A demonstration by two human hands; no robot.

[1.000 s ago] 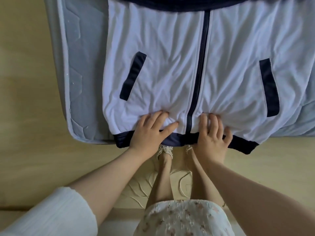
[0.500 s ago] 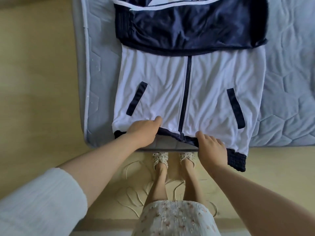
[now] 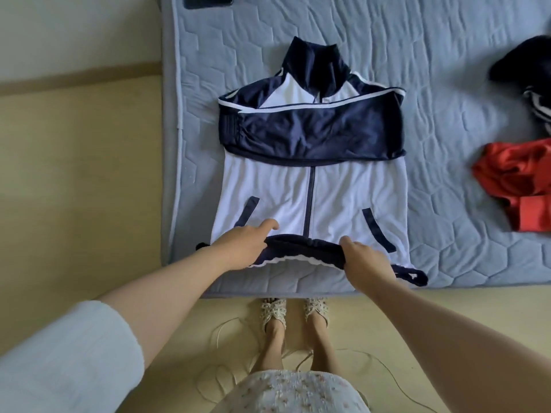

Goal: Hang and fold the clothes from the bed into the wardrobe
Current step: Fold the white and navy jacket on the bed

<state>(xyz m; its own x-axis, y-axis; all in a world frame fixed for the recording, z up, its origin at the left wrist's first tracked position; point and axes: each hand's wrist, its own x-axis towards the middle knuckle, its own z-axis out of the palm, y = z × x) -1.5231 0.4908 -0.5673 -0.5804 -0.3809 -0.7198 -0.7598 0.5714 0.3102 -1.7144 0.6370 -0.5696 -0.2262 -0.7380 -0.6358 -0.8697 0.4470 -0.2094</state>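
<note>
Looking down, the white-and-navy jacket lies front up near the corner of the bed, sleeves folded across the chest and collar at 12 o'clock. My left hand and right hand each grip its navy hem at 6 o'clock, raised off the mattress. A red garment lies at 3 o'clock and a dark one, perhaps striped, at 2.

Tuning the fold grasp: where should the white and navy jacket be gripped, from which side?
Take the navy hem band at two points, either side of the zip, coming from the near edge of the mattress. The jacket lies flat, collar farthest, so the hem is closest and its thick band should lift easily. The left hand and right hand grip it this way.
</note>
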